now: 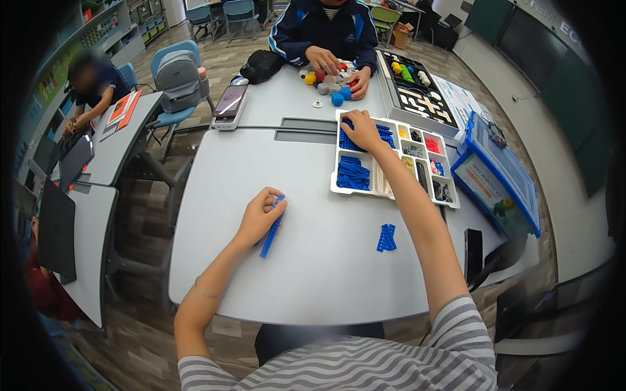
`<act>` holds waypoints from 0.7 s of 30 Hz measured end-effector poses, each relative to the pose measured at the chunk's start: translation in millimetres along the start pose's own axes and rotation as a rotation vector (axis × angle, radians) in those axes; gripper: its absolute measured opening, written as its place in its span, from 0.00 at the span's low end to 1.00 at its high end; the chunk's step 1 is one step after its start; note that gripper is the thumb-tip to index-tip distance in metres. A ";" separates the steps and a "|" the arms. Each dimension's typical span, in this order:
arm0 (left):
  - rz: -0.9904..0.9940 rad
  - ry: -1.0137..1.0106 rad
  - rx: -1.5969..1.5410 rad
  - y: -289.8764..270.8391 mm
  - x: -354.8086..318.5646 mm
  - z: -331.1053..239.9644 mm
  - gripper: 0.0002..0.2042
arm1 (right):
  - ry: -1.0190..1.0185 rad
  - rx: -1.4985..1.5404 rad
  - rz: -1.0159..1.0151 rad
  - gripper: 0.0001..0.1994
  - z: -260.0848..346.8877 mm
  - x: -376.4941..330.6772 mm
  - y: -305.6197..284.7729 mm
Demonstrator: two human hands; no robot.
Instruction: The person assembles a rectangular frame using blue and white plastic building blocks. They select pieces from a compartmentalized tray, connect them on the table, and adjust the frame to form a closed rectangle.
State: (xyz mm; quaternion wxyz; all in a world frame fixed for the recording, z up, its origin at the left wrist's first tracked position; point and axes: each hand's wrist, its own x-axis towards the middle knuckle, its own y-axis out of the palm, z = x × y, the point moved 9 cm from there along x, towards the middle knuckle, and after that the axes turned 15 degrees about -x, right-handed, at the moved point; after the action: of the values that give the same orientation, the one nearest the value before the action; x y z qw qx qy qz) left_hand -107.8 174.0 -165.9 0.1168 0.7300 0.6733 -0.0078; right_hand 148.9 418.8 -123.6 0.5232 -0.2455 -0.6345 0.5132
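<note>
My left hand (pixel 263 215) is closed around a long blue building beam (pixel 270 233), held at a slant just over the left half of the table. At the far right, my right hand (pixel 362 130) reaches into a white sorting tray (pixel 335 171), over a compartment of blue pieces. Its fingertips are bent down among those pieces, so whether they grip one is hidden. More blue beams (pixel 353 173) fill the compartment nearer to me. Other compartments hold small red, yellow, grey and black parts. A small group of short blue pieces (pixel 387 238) lies on the table left of my right forearm.
Across the table (pixel 235 287), a person's hands (pixel 339 75) handle coloured connector pieces. A phone-topped case (pixel 229 107) stands at the left back edge. Right of the tray are a blue-lidded plastic box (pixel 499 173), a black phone (pixel 473 251) and a boxed black board (pixel 417 91).
</note>
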 end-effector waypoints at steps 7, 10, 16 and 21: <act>0.020 0.111 0.057 -0.2 -0.3 -1.2 0.09 | 0.031 -0.113 -0.079 0.10 -33.2 -3.5 4.7; 0.017 0.133 0.099 -0.9 1.0 -1.2 0.10 | 0.184 -0.203 -0.040 0.12 -47.5 4.4 7.7; 0.021 0.104 0.116 -0.9 1.2 -0.3 0.10 | 0.523 -0.227 0.296 0.24 -57.0 26.7 19.3; 0.014 0.087 0.111 -1.0 1.4 1.4 0.10 | 0.739 -0.113 0.528 0.38 -56.4 29.8 20.9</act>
State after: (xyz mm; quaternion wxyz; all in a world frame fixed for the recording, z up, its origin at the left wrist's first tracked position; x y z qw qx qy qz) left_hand -108.5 175.2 -167.7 0.0471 0.7396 0.6713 -0.0126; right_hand 186.0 473.7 -134.5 0.5515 -0.5937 -0.3480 0.4715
